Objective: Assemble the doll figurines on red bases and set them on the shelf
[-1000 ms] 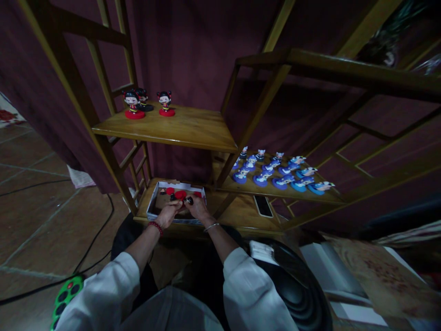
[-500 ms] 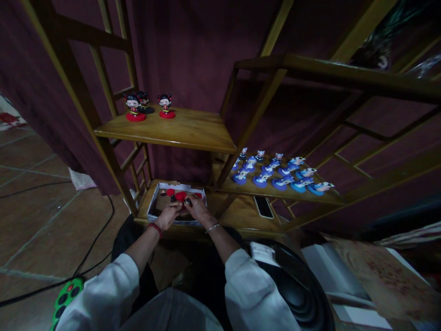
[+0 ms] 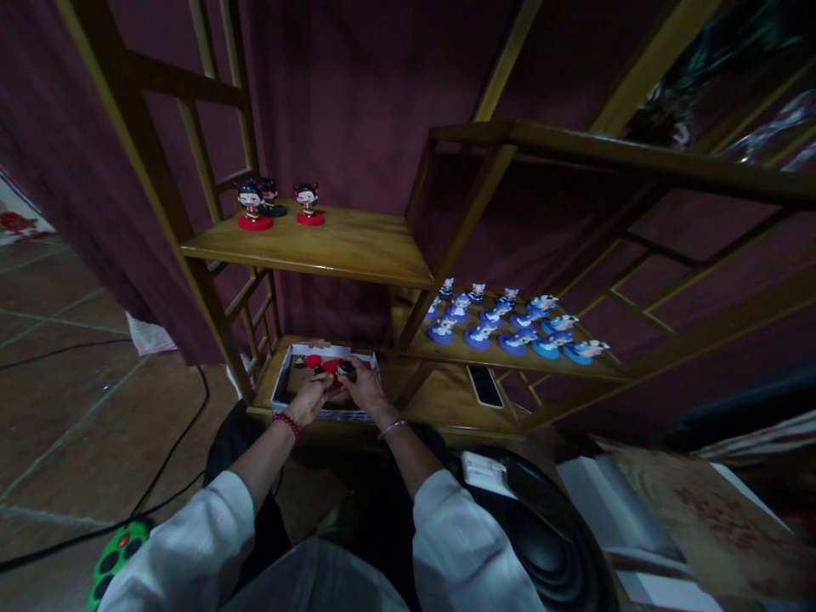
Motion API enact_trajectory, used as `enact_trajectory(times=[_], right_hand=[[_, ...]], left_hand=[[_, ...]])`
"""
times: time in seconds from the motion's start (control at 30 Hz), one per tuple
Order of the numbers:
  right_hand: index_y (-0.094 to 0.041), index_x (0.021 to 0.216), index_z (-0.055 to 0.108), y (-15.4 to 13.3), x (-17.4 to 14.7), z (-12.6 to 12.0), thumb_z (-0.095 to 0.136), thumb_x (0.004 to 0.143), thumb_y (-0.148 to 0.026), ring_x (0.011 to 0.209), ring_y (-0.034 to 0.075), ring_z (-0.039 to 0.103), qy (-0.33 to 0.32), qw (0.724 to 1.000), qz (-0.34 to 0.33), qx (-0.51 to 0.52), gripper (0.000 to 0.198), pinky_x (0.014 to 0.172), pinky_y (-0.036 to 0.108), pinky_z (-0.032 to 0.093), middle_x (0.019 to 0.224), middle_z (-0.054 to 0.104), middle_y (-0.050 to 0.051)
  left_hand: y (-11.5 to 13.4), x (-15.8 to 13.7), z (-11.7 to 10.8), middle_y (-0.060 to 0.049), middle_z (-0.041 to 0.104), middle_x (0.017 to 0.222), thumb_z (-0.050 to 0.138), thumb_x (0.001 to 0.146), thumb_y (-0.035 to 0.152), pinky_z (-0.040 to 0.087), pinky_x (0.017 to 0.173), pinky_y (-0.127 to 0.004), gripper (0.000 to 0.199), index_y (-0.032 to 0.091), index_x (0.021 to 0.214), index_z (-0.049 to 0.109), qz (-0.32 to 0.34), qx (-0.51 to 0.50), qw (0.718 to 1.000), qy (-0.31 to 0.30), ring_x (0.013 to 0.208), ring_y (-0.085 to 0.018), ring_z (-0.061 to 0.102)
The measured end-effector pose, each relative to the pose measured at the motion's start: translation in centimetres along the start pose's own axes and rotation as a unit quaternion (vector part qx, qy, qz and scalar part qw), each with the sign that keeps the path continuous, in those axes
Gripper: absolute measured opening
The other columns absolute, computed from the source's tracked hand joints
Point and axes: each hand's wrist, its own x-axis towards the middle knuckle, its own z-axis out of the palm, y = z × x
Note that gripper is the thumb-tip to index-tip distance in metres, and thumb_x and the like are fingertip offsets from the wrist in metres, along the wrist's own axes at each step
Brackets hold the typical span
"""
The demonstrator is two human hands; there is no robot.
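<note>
Over an open shallow box (image 3: 280, 382) on the bottom shelf, my two hands work close together. My right hand (image 3: 365, 389) is closed around a small black-haired figurine (image 3: 346, 368). Just beside it, my left hand (image 3: 311, 399) has its fingers pinched together; what they grip is hidden. Red round bases (image 3: 313, 361) and another small figurine (image 3: 300, 361) lie in the box beyond my fingers. Three similar black-haired figurines, one with a red base (image 3: 309, 218), stand on the shelf above.
Several purple and blue figurines (image 3: 478, 336) stand in rows on the shelf to the right. Below them lies a phone (image 3: 485, 387). A wooden post (image 3: 472, 212) divides the shelves. A black stool (image 3: 541, 544) holds a white packet (image 3: 486, 473); a green object (image 3: 118, 561) is on the floor.
My right hand has tilted the figurine a little, so more of its dark head shows. My left hand stays almost in place. The view has shifted slightly.
</note>
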Motion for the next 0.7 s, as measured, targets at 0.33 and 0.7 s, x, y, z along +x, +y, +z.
enact_trajectory(times=[0.33,0.7], right_hand=[[-0.025,0.104,0.058,-0.8,-0.3,-0.4,0.058,0.074,-0.02,0.077,0.013,0.064,0.035,0.998,0.016,0.053,0.03,0.074,0.026,0.05,0.092,0.066,0.001],[-0.025,0.104,0.059,-1.0,-0.4,-0.7,0.058,0.074,-0.019,0.086,0.016,0.062,0.052,0.999,-0.004,0.006,0.031,0.081,0.029,0.048,0.1,0.066,0.002]], left_hand=[[0.7,-0.5,0.5,-0.006,0.066,0.07,0.063,0.068,0.008,0.049,0.084,-0.037,0.007,0.014,0.063,0.064,0.0,0.021,0.999,0.026,0.079,-0.017,0.063],[1.1,-1.2,1.1,-0.008,0.067,0.068,0.068,0.062,0.011,0.051,0.078,-0.036,0.004,0.013,0.062,0.064,-0.007,0.056,0.998,0.02,0.071,-0.019,0.064]])
